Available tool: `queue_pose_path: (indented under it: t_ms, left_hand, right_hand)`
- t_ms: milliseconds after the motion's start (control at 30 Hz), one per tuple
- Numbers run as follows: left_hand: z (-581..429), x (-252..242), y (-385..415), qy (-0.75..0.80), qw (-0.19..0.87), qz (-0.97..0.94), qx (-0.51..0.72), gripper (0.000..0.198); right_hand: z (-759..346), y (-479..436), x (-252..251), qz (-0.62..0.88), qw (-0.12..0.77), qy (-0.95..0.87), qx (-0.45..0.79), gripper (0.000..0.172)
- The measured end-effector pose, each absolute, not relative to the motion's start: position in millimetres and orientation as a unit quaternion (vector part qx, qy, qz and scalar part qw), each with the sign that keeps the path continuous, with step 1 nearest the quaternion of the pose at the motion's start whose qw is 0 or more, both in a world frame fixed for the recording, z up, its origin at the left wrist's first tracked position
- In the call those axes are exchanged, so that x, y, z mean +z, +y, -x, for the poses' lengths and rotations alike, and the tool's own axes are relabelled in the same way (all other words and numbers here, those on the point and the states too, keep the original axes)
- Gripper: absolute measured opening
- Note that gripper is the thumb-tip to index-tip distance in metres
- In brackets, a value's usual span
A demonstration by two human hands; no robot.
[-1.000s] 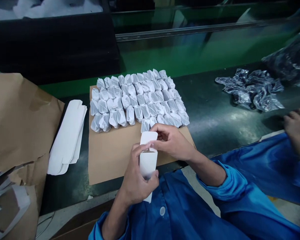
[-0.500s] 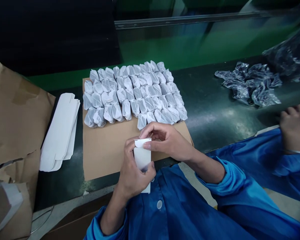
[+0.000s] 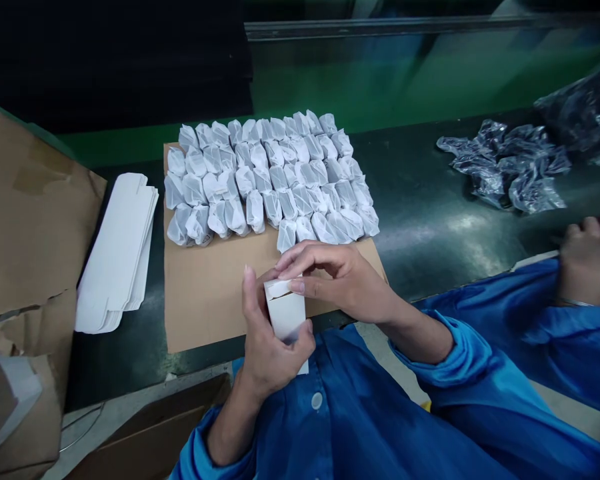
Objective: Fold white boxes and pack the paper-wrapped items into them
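**One white carton, two hands on it, right at the board's near edge**

There's the single white paperboard carton (image 3: 285,313), upright at the near edge of the brown cardboard sheet (image 3: 205,313). The left hand (image 3: 275,340) grips it from below, fingers (image 3: 306,337) curled round the front, thumb (image 3: 250,293) standing apart. The right hand (image 3: 335,280) lies over the top, fingers (image 3: 320,257) pressed together, tips on the top flap (image 3: 279,288).

Twelve o'clock: about sixty paper-wrapped bundles (image 3: 270,180) in tight rows on that sheet, too packed for an exact count. Nine o'clock: one stack of flat white carton blanks (image 3: 117,253) beside brown kraft paper (image 3: 25,200). Two o'clock: crumpled plastic bags (image 3: 500,170) on the dark belt (image 3: 420,200). Three o'clock: another person's hand (image 3: 587,260), blue sleeve.
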State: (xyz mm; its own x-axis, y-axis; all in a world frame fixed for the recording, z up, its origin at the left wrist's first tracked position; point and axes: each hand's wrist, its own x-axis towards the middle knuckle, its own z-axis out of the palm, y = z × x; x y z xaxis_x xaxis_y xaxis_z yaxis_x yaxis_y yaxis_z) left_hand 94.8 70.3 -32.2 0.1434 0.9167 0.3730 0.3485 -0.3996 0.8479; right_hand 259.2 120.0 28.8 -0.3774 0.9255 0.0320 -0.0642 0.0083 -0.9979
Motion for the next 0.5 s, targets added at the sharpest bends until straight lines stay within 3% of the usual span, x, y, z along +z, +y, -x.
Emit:
queue_pose_path:
  t_ms: [100, 167, 267, 367, 500]
  left_hand:
    - [-90.2, -29.3, 71.1, 0.476, 0.283, -0.706, 0.442, 0.103]
    - [-87.8, -27.6, 72.6, 0.469, 0.281, -0.714, 0.438, 0.100]
    - [-87.8, -25.1, 74.5, 0.456, 0.276, -0.727, 0.433, 0.098]
    - [-91.0, -23.0, 76.7, 0.467, 0.291, -0.703, 0.451, 0.090]
    - [-82.8, -22.5, 89.5, 0.522, 0.316, -0.522, 0.596, 0.062]
  right_hand:
    - [-258.9, 114.0, 26.9, 0.361, 0.394, -0.647, 0.544, 0.013]
    - [-255.1, 108.5, 21.1, 0.367, 0.415, -0.681, 0.478, 0.019]
    - [-247.9, 100.4, 11.0, 0.388, 0.473, -0.702, 0.366, 0.012]
    - [-245.0, 92.3, 5.7, 0.386, 0.474, -0.719, 0.330, 0.019]
    - [-245.6, 78.9, -0.1, 0.440, 0.408, -0.694, 0.398, 0.083]
